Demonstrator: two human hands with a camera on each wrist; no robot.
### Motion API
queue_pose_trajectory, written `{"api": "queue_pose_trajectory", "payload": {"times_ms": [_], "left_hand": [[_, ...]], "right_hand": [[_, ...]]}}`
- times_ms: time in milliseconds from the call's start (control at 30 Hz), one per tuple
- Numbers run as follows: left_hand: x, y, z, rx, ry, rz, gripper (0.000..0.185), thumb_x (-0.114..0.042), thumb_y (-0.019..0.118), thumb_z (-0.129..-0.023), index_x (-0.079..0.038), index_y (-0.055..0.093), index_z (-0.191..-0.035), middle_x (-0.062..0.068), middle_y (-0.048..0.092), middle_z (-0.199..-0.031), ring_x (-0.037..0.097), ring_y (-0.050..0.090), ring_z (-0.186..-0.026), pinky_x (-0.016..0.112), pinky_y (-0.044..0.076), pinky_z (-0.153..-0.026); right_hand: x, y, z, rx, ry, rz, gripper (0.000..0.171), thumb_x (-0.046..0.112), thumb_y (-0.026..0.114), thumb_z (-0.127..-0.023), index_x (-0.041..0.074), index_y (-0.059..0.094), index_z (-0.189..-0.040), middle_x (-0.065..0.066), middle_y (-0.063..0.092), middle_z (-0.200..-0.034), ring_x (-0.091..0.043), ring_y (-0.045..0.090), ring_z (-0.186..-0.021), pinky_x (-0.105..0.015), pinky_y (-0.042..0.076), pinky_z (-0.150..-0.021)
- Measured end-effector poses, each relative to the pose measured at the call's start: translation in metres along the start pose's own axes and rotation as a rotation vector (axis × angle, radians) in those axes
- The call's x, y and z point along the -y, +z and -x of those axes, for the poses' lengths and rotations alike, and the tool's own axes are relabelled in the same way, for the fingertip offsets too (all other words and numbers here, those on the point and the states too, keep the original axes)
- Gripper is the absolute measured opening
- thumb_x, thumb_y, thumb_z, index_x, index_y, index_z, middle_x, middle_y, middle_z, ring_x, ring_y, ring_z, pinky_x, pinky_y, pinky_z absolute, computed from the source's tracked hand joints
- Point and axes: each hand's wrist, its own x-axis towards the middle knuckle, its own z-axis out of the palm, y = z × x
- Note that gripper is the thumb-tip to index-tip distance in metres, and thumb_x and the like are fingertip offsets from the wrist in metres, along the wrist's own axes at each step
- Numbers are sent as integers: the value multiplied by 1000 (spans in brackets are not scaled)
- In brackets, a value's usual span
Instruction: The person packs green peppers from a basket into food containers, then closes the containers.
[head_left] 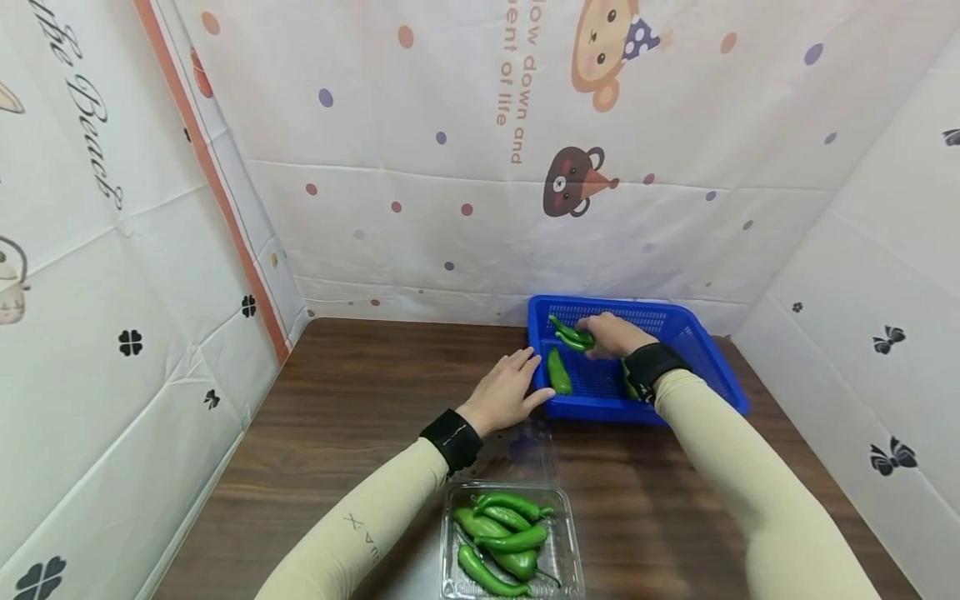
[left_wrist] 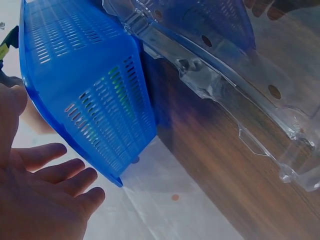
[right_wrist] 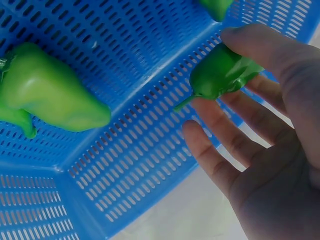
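A blue slotted basket (head_left: 705, 350) stands at the back right of the brown table. My right hand (head_left: 602, 335) is inside it and pinches a green pepper (right_wrist: 220, 72) between thumb and fingers, just above the basket floor. A second pepper (head_left: 558, 372) lies near the basket's left wall, and the right wrist view shows it as a fat green shape (right_wrist: 50, 97). My left hand (head_left: 513, 385) lies flat, fingers straight, at the basket's left rim and holds nothing. A clear plastic clamshell box (head_left: 570, 567) near the front edge holds several green peppers (head_left: 502, 537).
The box's clear lid (left_wrist: 225, 70) lies open toward the basket. Patterned cloth walls close in the table on the left, back and right. Bare wood (head_left: 352, 392) stretches left of my left hand.
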Motion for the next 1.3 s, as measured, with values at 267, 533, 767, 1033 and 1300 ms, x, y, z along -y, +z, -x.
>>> {"api": "queue_pose_trajectory", "payload": {"times_ms": [267,533,767,1033,1300], "left_hand": [[3,0,6,-3,10,31,68,-49,48,-107,-1,43,-154,20,39,-161,32,35,-150,46,27,-124],[7,-5,13,0,11,61,68,-49,50,-107,-2,41,-156,18,38,-161,29,33,-151,45,24,-125],[12,-5,20,-2,29,74,72,-53,54,-104,-4,42,-156,17,39,-161,28,33,-151,45,23,-126],[18,-6,29,-13,54,70,77,-57,57,-101,-5,43,-156,17,40,-161,30,34,-151,47,24,-125],[18,-9,39,-18,86,79,80,-60,58,-99,-8,41,-157,17,38,-162,31,33,-151,48,23,-126]], "right_hand": [[4,-2,11,4,-23,24,54,18,79,-92,-2,60,-138,-14,68,-109,-27,65,-95,-45,56,-80],[12,-8,26,-12,-52,14,59,20,79,-92,-2,56,-142,-18,68,-121,-35,67,-110,-50,57,-88],[18,-11,37,-43,-106,15,59,20,81,-90,-2,59,-140,-13,70,-112,-27,68,-97,-45,57,-81],[22,-12,50,-73,-148,23,60,22,81,-90,-2,59,-140,-14,71,-114,-22,69,-93,-43,59,-80],[25,-12,60,-97,-173,23,60,21,81,-90,-3,59,-140,-14,70,-114,-24,67,-93,-42,57,-79]]}}
